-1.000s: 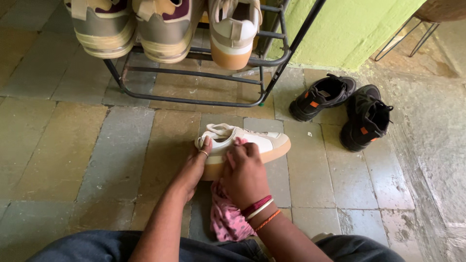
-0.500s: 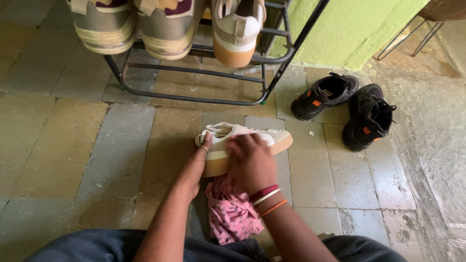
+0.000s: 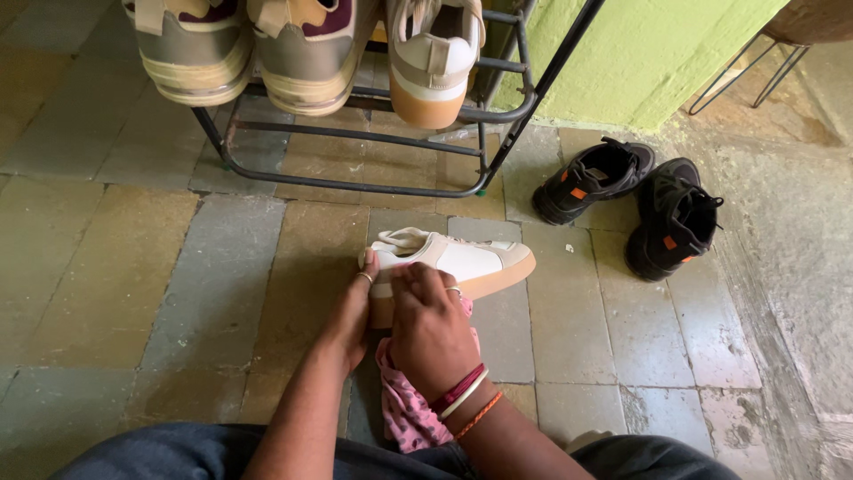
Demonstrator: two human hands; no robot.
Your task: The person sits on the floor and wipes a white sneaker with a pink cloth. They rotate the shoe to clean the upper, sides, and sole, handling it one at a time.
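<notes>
A white sneaker [image 3: 466,260] with a tan sole lies on the stone floor, toe pointing right. My left hand [image 3: 354,309] grips its heel, thumb up over the back. My right hand [image 3: 426,329] presses a pink dotted cloth [image 3: 411,411] against the near side of the sneaker, close to the heel. The cloth hangs down under my wrist, which wears red, white and orange bangles. Most of the shoe's near sole is hidden behind my right hand.
A black metal shoe rack [image 3: 498,133] stands just beyond, holding two olive-and-cream shoes [image 3: 253,49] and one matching white sneaker [image 3: 433,53]. A pair of black shoes [image 3: 635,200] with orange tabs sits at the right by a green wall [image 3: 640,49]. Wire stool legs [image 3: 755,62] show top right.
My right hand with the cloth slid back left along the sneaker's side toward the heel, uncovering the toe and mid part. The left hand stayed on the heel.
</notes>
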